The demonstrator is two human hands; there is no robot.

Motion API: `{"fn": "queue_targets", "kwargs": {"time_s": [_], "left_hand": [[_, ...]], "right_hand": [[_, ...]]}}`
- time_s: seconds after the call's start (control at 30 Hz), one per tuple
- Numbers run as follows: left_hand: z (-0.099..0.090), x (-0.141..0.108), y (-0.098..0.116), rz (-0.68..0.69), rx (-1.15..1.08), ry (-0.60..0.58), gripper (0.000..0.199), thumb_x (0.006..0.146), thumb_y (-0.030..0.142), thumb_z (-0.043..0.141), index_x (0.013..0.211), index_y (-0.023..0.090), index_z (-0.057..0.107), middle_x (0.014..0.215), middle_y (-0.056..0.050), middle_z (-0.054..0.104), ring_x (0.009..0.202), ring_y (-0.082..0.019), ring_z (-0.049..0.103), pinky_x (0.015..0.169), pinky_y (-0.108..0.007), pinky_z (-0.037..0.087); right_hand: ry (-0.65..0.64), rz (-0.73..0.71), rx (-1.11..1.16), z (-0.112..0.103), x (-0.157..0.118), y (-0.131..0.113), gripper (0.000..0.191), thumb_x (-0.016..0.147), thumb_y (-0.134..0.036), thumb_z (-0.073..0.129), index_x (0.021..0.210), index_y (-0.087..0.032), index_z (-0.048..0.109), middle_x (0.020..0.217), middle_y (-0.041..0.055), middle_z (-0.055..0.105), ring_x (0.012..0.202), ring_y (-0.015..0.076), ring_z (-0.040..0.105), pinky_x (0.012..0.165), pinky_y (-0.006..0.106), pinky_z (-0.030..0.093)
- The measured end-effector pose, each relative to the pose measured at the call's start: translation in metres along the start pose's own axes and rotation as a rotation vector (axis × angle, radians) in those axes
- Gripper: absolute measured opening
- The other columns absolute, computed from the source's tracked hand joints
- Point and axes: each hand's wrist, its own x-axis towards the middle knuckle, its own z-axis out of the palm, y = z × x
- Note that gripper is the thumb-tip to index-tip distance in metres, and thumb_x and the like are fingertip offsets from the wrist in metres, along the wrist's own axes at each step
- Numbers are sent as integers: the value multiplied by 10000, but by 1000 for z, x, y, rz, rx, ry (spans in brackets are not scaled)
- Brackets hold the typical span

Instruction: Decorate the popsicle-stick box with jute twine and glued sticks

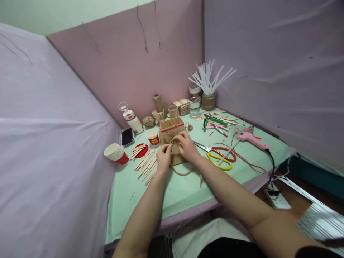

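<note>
Both hands meet at the middle of the green table, over a brown cardboard piece (177, 159). Between my left hand (163, 156) and my right hand (185, 145) runs a thin, light brown twine (172, 143), looped at the fingertips. The fingers of each hand are pinched on it. Just behind them stands a small cardboard box (172, 129) with a red and braided band at its rim. A thicker brown cord (184, 174) curves across the table below my right wrist.
Left are loose wooden sticks (147, 165), a red-and-white paper cup (153, 137) and stacked cups (116, 153). Right lie scissors (220, 157), a pink glue gun (252, 140) with a cord, red string (248, 163) and green-handled pliers (215, 120). White sticks (209, 77) fill a holder behind.
</note>
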Motion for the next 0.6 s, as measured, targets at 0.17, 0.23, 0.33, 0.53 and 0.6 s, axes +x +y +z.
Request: {"fn": "queue_targets", "kwargs": {"time_s": [0.17,0.23,0.33,0.53,0.6], "left_hand": [[1,0,-4,8,9,-12,187,745,324,573,758,159,659,713,-23,624,700,-147,547,677,-245,411],[3,-1,-5,24,27,-12,177,747,310,572,768,161,665,752,-33,648,737,-156,566,710,-254,420],[4,-2,-6,59,57,-25,163,749,293,573,770,165,672,796,-43,672,777,-168,587,752,-267,426],[4,-4,-4,102,109,-42,153,758,272,563,772,179,683,767,-42,678,789,-184,595,767,-286,431],[4,-4,-2,112,97,-54,154,759,271,562,774,178,684,776,-42,681,790,-183,598,761,-281,433]], "right_hand": [[-84,-108,-73,3,-1,2,191,833,-185,502,947,-221,652,998,85,528,960,221,470,839,375,409],[-80,-112,-74,4,0,6,179,864,-233,484,890,-215,660,933,80,560,922,214,478,822,363,410],[-83,-91,-81,5,0,10,190,882,-247,463,841,-199,642,871,74,579,875,206,488,798,347,407],[-77,78,6,11,-1,13,167,869,-255,461,793,-190,595,846,57,593,838,185,519,780,320,396],[-80,188,84,13,-1,14,171,854,-273,470,776,-196,601,826,43,611,814,175,537,755,302,399]]}}
